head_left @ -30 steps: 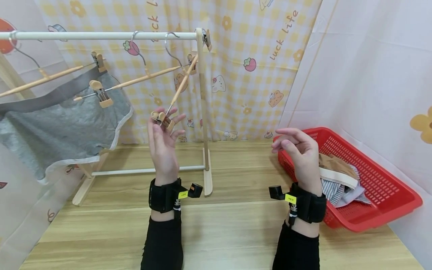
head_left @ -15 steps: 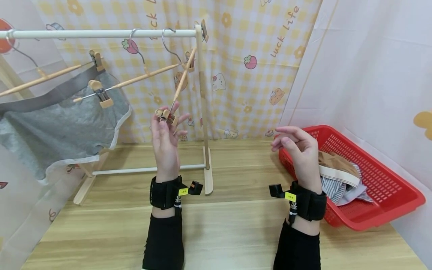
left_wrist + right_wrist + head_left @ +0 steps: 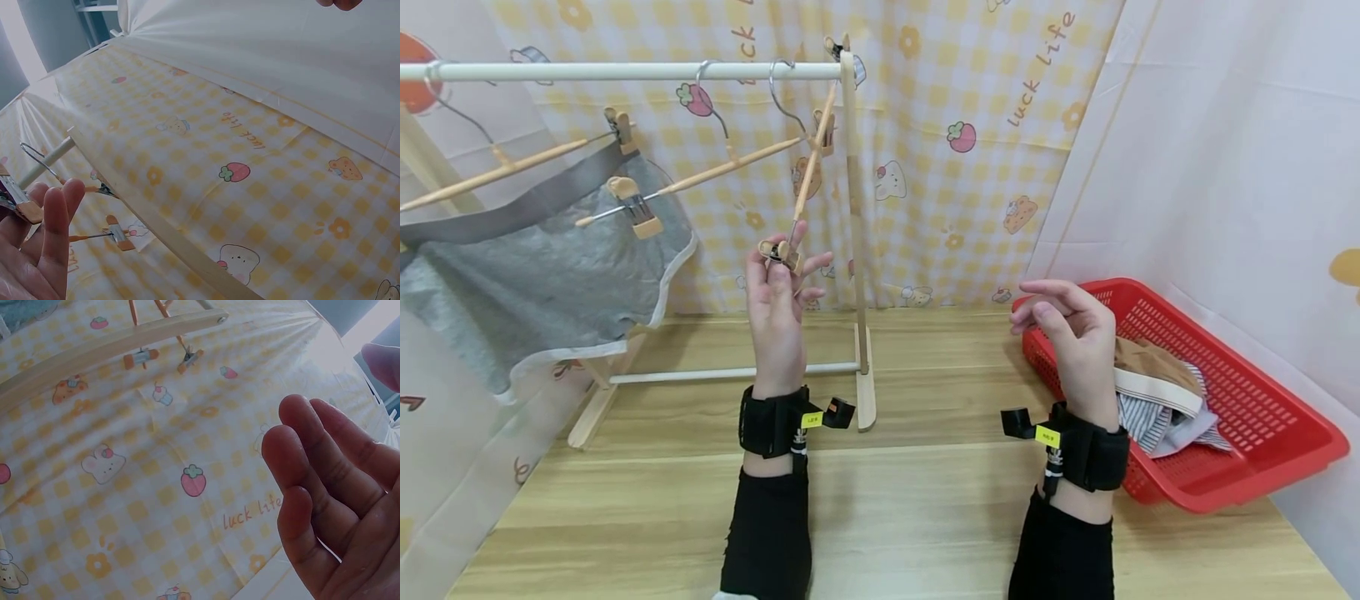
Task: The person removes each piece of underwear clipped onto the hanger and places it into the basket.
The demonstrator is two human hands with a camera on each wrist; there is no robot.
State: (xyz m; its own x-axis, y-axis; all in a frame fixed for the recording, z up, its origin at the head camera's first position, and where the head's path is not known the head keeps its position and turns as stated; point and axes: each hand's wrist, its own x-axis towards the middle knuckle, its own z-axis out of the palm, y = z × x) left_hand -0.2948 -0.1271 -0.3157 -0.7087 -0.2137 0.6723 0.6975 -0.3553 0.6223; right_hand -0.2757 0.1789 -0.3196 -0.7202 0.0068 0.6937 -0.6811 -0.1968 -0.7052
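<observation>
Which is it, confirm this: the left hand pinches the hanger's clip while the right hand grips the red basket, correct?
Not quite. The left hand does pinch the clip, but the right hand holds nothing; it hovers beside the basket, fingers loosely curled. The head view shows this.

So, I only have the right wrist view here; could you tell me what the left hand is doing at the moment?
Observer: The left hand is raised and pinches the clip at the low end of a tilted wooden hanger.
Operator: Thank you. Is that hanger on the rail?
Observer: Yes, its hook sits over the white rail.
Operator: And what lies beside the right hand?
Observer: The right hand holds nothing; a red basket with clothes sits just beside it.
</observation>
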